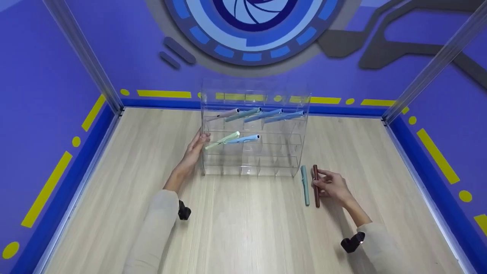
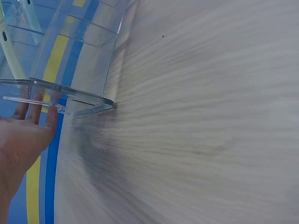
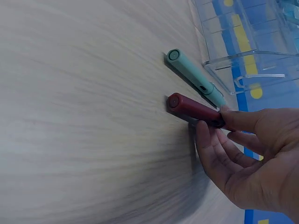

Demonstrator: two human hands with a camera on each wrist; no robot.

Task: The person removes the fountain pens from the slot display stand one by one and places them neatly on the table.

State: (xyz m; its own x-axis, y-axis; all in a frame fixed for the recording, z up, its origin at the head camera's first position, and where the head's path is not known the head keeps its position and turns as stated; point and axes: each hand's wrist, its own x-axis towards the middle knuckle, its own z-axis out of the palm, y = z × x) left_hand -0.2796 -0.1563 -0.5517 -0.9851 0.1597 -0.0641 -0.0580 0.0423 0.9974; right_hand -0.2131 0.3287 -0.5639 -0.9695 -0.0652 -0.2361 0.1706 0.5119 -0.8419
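Note:
A clear acrylic rack [image 1: 251, 167] with tiered compartments stands at the back middle. My left hand [image 1: 193, 152] touches its left side; in the left wrist view the fingers [image 2: 35, 112] lie fairly straight against the clear side panel. At the rack's right, my right hand [image 1: 333, 186] pinches a dark red pen [image 1: 316, 198] between thumb and fingers. In the right wrist view the red pen [image 3: 191, 108] is low over the table; whether it touches the wood I cannot tell. A teal pen [image 1: 305, 186] lies beside it on the left, nearly parallel.
Several pens sit slanted in the rack: a pinkish one [image 1: 228, 113], a teal one [image 1: 245, 114] and blue ones [image 1: 266, 115] in an upper row, with a pale green [image 1: 224, 140] and a light blue one [image 1: 243, 139] below. Blue walls [image 1: 152, 76] enclose the wooden table [image 1: 236, 228].

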